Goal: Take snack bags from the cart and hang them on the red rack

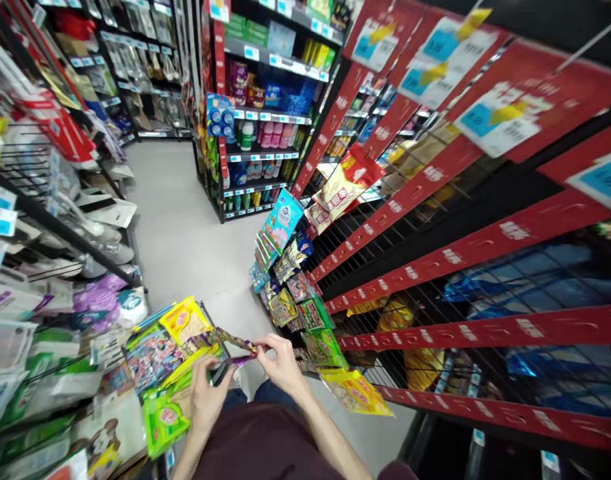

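Both my hands are in front of my body at the bottom middle. My right hand (pixel 280 365) pinches the end of a thin dark purple packet (pixel 238 361), seen nearly edge-on. My left hand (pixel 209 387) grips the packet's other end between thumb and fingers. Touching my right fingertips is the end of a narrow patterned strip (pixel 225 339), which stretches left over the goods. Beneath and left of my hands lie a yellow snack bag (pixel 185 320), a bag with colourful cartoon print (pixel 153 357) and a green snack bag (pixel 166 420). What carries these bags is mostly hidden.
On the right, snack bags (pixel 283 307) hang from a black wire rack with red label strips (pixel 410 273); a yellow bag (pixel 358 392) sticks out near my right forearm. Packed household goods (pixel 45 373) crowd the left. Grey floor (pixel 170 200) runs ahead to a shelf of bottles (pixel 265 137).
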